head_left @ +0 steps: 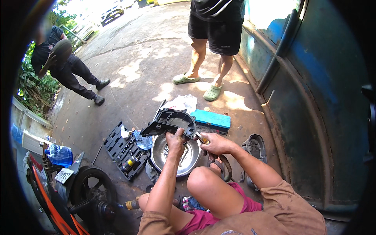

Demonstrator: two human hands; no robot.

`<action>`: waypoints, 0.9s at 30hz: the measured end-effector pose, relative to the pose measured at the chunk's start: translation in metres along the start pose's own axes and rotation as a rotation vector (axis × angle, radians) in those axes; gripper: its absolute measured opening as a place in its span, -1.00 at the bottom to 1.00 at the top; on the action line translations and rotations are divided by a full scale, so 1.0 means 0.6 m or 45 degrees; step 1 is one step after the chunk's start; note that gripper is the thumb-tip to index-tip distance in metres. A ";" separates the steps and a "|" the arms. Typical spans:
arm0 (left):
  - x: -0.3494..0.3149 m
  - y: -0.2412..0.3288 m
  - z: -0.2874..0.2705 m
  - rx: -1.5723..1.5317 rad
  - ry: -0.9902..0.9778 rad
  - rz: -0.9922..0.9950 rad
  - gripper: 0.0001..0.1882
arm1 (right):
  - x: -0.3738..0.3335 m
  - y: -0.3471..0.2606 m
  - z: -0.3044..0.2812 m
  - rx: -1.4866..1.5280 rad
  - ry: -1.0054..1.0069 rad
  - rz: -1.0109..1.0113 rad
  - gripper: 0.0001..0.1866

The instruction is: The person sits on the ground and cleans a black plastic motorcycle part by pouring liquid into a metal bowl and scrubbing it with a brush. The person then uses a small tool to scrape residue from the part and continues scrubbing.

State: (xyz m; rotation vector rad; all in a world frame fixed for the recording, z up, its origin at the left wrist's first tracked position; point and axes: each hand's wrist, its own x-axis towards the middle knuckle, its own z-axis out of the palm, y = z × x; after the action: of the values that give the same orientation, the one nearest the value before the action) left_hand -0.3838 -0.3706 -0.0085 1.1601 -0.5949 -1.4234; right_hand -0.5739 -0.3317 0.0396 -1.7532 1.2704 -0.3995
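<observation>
"What could go wrong?"

"The black plastic housing [161,126], held above the metal basin [191,159], could slip if the left hand [176,142] loosened its pinch on the near edge."

"And the hands?"

"Both forearms reach forward, the left thumb and fingers gripping the housing; the right hand [216,143] curls around a brass-coloured tool [202,138] just beside it."
</observation>
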 end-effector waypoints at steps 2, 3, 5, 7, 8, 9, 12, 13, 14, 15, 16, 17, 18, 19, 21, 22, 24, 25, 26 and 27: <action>-0.004 0.004 0.000 0.012 0.029 -0.023 -0.59 | 0.005 0.013 0.001 0.099 0.098 0.075 -0.48; -0.006 0.005 -0.001 0.017 0.046 -0.035 -0.58 | 0.007 0.018 0.002 0.143 0.178 0.093 -0.47; -0.008 0.006 -0.006 0.017 -0.012 -0.017 -0.62 | 0.012 0.026 0.003 0.051 0.174 0.002 -0.50; -0.010 0.007 -0.013 0.033 -0.081 -0.005 -0.65 | 0.019 0.030 -0.001 0.003 0.229 -0.020 -0.53; -0.011 0.006 -0.018 0.040 -0.119 0.000 -0.66 | 0.022 0.031 -0.004 0.079 0.223 -0.018 -0.54; -0.012 0.005 -0.023 0.043 -0.137 -0.021 -0.68 | 0.025 0.031 -0.009 0.140 0.167 0.024 -0.56; -0.019 -0.001 -0.036 0.158 -0.179 0.005 -0.71 | 0.031 0.022 -0.018 0.140 -0.107 -0.062 -0.64; -0.020 -0.003 -0.039 0.178 -0.150 0.013 -0.68 | 0.031 0.017 -0.020 0.217 -0.101 -0.010 -0.63; -0.022 -0.005 -0.042 0.172 -0.147 -0.005 -0.65 | 0.031 0.012 -0.018 0.268 -0.104 0.091 -0.63; -0.023 -0.008 -0.043 0.173 -0.098 -0.057 -0.62 | 0.029 0.006 -0.016 0.318 -0.109 0.194 -0.63; -0.023 -0.010 -0.044 0.201 -0.134 -0.029 -0.63 | 0.030 -0.001 -0.012 0.008 -0.090 0.034 -0.61; -0.025 -0.013 -0.044 0.258 -0.143 0.063 -0.63 | 0.027 -0.007 -0.007 -0.055 -0.134 -0.064 -0.63; -0.024 -0.014 -0.044 0.305 -0.125 0.147 -0.64 | 0.027 -0.013 -0.003 -0.026 -0.086 -0.070 -0.64; -0.024 -0.014 -0.044 0.348 -0.149 0.175 -0.64 | 0.024 -0.016 -0.002 -0.006 -0.095 -0.013 -0.65; -0.022 -0.011 -0.048 0.269 -0.131 0.105 -0.62 | 0.022 -0.021 0.001 0.015 0.142 0.006 -0.66; -0.023 -0.009 -0.051 0.243 -0.121 0.078 -0.63 | 0.022 -0.021 0.001 0.050 0.049 0.067 -0.66; -0.021 0.000 -0.055 0.195 -0.101 0.021 -0.63 | 0.024 -0.021 -0.001 0.099 -0.234 0.086 -0.65; -0.020 0.004 -0.056 0.190 -0.105 0.003 -0.63 | 0.027 -0.020 -0.003 0.057 -0.242 0.113 -0.65; -0.020 0.007 -0.057 0.165 -0.116 -0.021 -0.63 | 0.031 -0.019 -0.004 0.118 -0.090 0.117 -0.64; -0.021 0.010 -0.058 0.181 -0.132 -0.060 -0.65 | 0.035 -0.018 -0.004 0.032 0.113 0.121 -0.64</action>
State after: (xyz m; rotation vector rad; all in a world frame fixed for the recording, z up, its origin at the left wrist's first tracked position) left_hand -0.3517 -0.3513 -0.0129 1.2241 -0.7558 -1.5079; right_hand -0.5606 -0.3504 0.0449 -1.6628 1.4000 -0.4405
